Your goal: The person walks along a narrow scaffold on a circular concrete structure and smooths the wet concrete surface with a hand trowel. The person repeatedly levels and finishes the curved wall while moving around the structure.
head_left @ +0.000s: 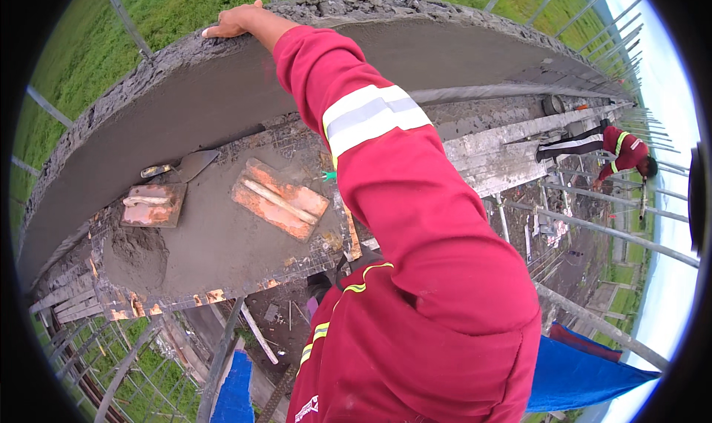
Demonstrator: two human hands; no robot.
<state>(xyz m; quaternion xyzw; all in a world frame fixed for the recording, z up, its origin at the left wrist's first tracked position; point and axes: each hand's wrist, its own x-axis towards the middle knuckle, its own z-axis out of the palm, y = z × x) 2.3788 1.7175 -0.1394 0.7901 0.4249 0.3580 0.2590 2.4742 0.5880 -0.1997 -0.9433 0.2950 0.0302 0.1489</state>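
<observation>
Left hand (231,22) flat, fingers spread, grip around nothing, resting on far rough wall top (356,6); right hand out of view – can't tell; floats (280,199) idle on mortar board (222,252) – keep weight steady.

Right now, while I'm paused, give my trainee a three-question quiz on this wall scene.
1. True or false: the hand grips a trowel.
2. What lies on the mortar board? A) two floats and a trowel B) a hammer C) a bucket
3. What colour is the raised sleeve?

Key: 1 false, it rests on the wall top; 2 A; 3 red with a reflective band.
</observation>
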